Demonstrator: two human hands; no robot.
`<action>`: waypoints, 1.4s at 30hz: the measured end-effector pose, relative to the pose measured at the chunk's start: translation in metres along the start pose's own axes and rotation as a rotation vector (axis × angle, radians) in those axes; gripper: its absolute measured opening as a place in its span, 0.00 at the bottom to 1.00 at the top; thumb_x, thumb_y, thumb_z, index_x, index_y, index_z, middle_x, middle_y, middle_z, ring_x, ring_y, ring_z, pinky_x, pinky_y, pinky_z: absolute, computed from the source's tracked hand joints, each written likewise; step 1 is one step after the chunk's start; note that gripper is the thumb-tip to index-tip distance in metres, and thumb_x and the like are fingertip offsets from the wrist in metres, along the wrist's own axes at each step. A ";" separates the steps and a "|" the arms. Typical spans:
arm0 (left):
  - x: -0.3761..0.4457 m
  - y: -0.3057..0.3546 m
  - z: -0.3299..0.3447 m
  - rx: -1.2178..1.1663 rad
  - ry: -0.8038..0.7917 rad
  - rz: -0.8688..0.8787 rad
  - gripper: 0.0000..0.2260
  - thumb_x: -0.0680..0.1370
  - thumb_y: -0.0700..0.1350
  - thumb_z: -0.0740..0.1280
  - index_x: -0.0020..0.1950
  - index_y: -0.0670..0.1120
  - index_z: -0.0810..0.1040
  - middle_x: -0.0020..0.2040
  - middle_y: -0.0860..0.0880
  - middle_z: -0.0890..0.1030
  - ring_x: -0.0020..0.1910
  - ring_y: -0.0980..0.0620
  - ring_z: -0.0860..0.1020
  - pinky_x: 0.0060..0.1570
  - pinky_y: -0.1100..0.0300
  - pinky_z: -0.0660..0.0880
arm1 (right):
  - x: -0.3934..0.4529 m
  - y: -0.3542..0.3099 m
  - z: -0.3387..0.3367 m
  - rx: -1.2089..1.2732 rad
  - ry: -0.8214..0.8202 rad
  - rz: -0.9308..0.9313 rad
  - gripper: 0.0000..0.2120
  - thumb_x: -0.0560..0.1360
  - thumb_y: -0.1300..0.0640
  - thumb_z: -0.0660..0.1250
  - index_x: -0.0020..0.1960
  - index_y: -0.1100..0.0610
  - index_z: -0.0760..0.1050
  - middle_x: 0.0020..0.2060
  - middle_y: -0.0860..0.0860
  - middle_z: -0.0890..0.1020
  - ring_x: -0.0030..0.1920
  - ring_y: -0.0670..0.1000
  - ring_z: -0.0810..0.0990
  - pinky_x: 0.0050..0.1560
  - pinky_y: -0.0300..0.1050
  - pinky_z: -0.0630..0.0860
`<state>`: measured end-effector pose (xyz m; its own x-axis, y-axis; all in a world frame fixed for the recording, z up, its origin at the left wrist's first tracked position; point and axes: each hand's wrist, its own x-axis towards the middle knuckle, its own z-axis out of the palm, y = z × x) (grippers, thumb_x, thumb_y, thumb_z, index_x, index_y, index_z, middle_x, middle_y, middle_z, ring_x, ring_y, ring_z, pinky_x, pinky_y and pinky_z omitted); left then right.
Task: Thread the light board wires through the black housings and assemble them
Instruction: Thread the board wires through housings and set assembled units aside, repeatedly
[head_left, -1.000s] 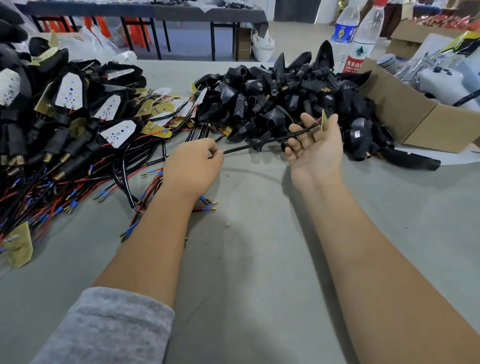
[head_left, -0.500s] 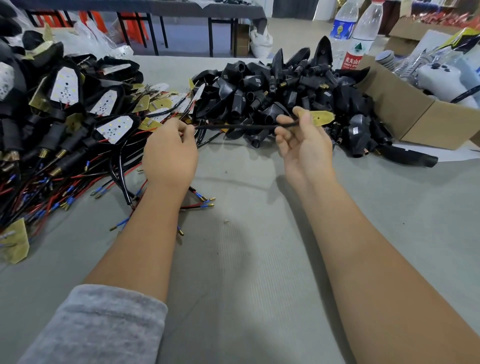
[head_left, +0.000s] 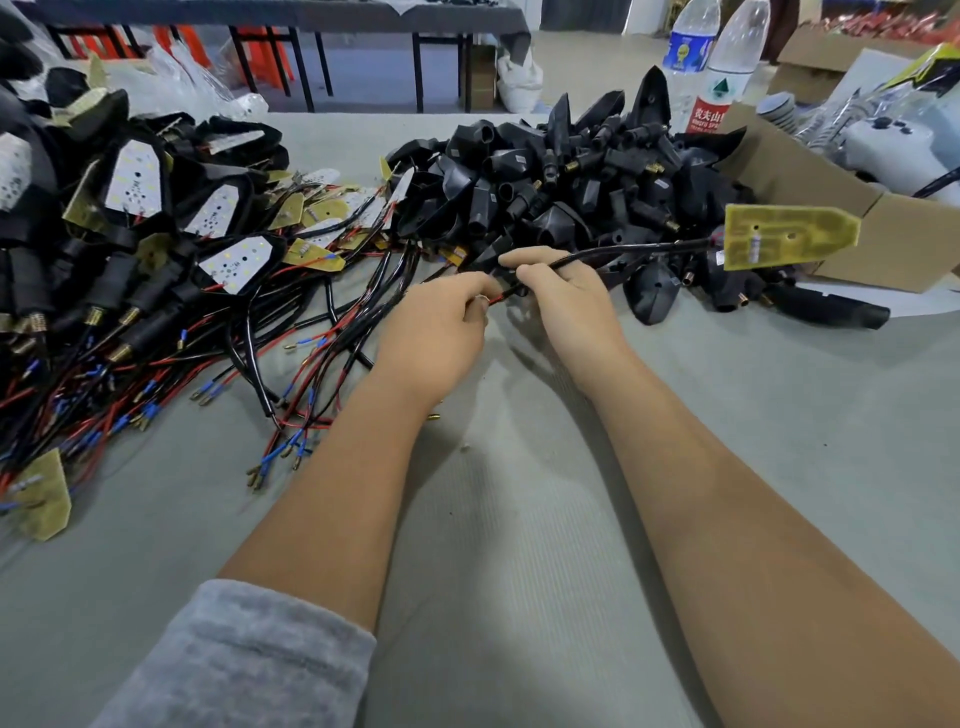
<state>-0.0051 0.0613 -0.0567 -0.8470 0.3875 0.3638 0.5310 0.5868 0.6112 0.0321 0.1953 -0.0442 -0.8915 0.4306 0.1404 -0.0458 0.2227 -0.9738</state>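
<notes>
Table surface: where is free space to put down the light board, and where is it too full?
Free: the grey table near the person, between and beside the forearms, and right of the right hand. Crowded: wired boards at left, black housings beyond the hands, cardboard box far right.

Worktop (head_left: 519, 545): matt grey ribbed cloth. Housings (head_left: 545, 182) beyond the fingers (head_left: 530, 273): black semi-gloss plastic. Box (head_left: 883, 234): plain brown cardboard.

Wire ends (head_left: 496, 299) hidden between fingers (head_left: 535, 273)
</notes>
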 end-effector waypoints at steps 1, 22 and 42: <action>0.000 0.000 0.000 -0.013 -0.024 -0.007 0.13 0.82 0.41 0.59 0.59 0.52 0.80 0.47 0.55 0.80 0.46 0.53 0.77 0.45 0.58 0.72 | 0.001 0.000 0.000 -0.012 -0.020 0.010 0.12 0.77 0.57 0.61 0.51 0.47 0.82 0.50 0.42 0.82 0.43 0.32 0.77 0.41 0.29 0.69; 0.000 0.003 -0.007 0.192 0.007 -0.093 0.10 0.79 0.51 0.66 0.58 0.51 0.81 0.51 0.49 0.82 0.53 0.46 0.77 0.54 0.48 0.74 | -0.003 -0.008 -0.003 0.473 0.062 0.132 0.18 0.82 0.56 0.53 0.43 0.60 0.79 0.28 0.52 0.79 0.27 0.47 0.74 0.29 0.37 0.71; -0.001 0.004 -0.009 0.146 0.057 -0.056 0.10 0.80 0.48 0.64 0.56 0.49 0.83 0.48 0.47 0.79 0.47 0.46 0.77 0.42 0.55 0.68 | -0.008 -0.007 0.003 0.399 -0.052 0.040 0.07 0.79 0.62 0.65 0.46 0.57 0.80 0.34 0.51 0.80 0.32 0.47 0.76 0.34 0.38 0.73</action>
<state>-0.0023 0.0568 -0.0482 -0.8731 0.3129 0.3739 0.4773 0.7052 0.5243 0.0385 0.1872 -0.0390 -0.9174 0.3848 0.1020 -0.1731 -0.1548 -0.9727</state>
